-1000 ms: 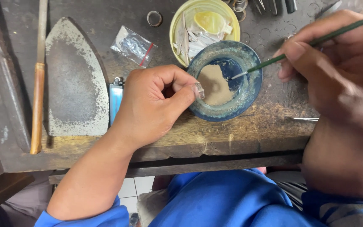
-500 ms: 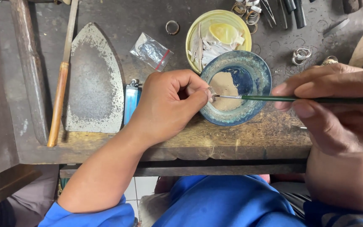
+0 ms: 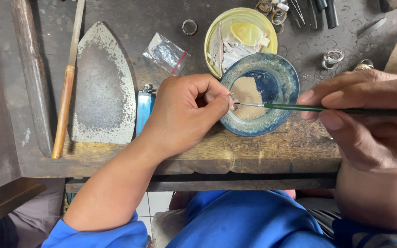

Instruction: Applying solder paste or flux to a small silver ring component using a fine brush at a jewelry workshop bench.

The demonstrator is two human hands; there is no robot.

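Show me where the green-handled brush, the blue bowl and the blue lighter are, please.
green-handled brush (image 3: 336,109): head view, middle of its green handle.
blue bowl (image 3: 285,78): head view, bare right part of its rim.
blue lighter (image 3: 144,110): head view, middle of its blue body.

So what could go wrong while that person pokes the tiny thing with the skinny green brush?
The small metal piece is pinched only at the fingertips of the left hand, so it might slip and drop into the round blue bowl of tan powder. The right hand holds the thin green-handled brush far from its tip, so the tip might wobble and miss. A nudged bowl could spill powder over the worn wooden bench.
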